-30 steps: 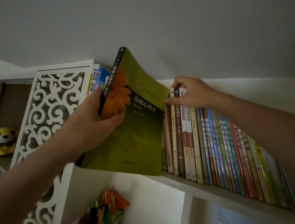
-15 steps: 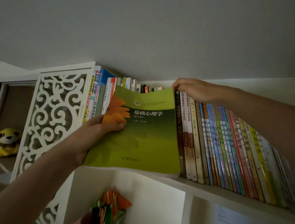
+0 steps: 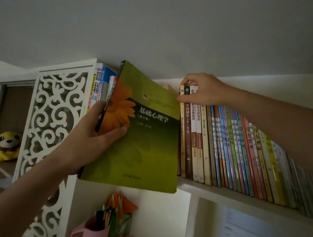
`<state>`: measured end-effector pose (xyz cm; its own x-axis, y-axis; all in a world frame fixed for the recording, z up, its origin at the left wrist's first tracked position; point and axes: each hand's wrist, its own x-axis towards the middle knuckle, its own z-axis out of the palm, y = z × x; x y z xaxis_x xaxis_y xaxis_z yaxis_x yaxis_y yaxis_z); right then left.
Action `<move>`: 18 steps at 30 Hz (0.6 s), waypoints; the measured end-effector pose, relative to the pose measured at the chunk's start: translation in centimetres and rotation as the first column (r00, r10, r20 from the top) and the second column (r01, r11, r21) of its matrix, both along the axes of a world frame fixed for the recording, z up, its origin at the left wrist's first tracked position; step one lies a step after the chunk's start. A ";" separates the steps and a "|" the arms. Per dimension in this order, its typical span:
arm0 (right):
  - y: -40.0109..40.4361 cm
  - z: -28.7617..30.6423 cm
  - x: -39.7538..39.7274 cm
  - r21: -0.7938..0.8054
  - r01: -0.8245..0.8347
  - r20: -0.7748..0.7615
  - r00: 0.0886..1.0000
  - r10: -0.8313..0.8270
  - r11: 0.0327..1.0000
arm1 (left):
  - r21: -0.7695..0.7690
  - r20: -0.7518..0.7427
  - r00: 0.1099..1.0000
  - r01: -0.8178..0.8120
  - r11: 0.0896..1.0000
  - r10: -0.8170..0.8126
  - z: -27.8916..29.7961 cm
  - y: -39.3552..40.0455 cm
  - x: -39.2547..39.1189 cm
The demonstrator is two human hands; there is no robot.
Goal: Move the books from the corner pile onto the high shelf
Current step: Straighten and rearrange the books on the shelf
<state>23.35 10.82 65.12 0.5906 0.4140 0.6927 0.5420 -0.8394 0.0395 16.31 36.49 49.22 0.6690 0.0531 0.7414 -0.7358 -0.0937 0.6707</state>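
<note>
Dim room — grey ceiling (image 3: pixel 156 25); white fretwork panel (image 3: pixel 50 117) at left.

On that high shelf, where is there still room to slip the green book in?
Only the gap between the left books and the right row, where the left hand holds the green book. The right hand grips that row's leftmost spines. The row looks tightly packed rightward along the shelf.
</note>
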 end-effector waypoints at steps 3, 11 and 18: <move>-0.1 -0.1 0.0 -0.011 0.015 -0.001 1.000 -0.015 1.000 | 0.013 0.067 0.995 -0.075 0.997 0.074 -0.2 -1.4 0.2; 0.1 -0.7 0.5 0.005 0.045 0.032 0.998 -0.045 0.999 | 0.169 0.225 0.901 -0.411 0.896 0.371 2.2 -2.7 0.0; -0.1 -0.7 0.1 -0.053 0.050 0.044 0.998 -0.048 0.997 | 0.225 0.230 0.867 -0.490 0.842 0.442 2.8 -4.7 -0.2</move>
